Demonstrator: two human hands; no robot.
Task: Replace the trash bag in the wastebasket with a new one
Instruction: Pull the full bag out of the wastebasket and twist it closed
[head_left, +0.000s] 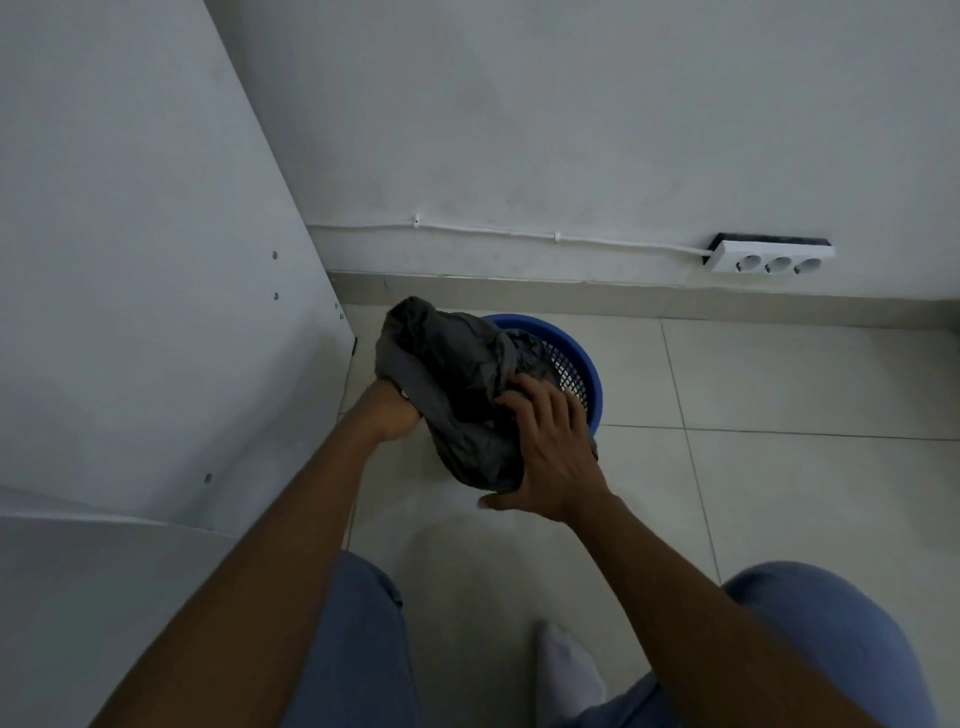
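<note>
I am bending over the blue wastebasket (577, 358), which is standing on the pale tiled floor (779, 415) close to the wall, just beside the white cabinet panel (156, 260) on my left. The dark grey trash bag (457, 395) is bunching up in a crumpled mass over the near left part of the basket's rim, hiding most of its opening; only the mesh wall on the far right side is showing.

My left hand (396, 415) is gripping the bag at its left edge. The fingers are mostly hidden behind the plastic, but they seem to be curling round a fold of it. My right hand (550, 457) is lying wide over the bag's right side, fingers spread and pressing into the plastic, thumb sticking out below the bag's lower edge.

A white power strip (769, 257) is sitting against the wall well to the right, with its cable (519, 234) running along the wall. My white sock (569, 670) is showing between my jeans-clad knees.
</note>
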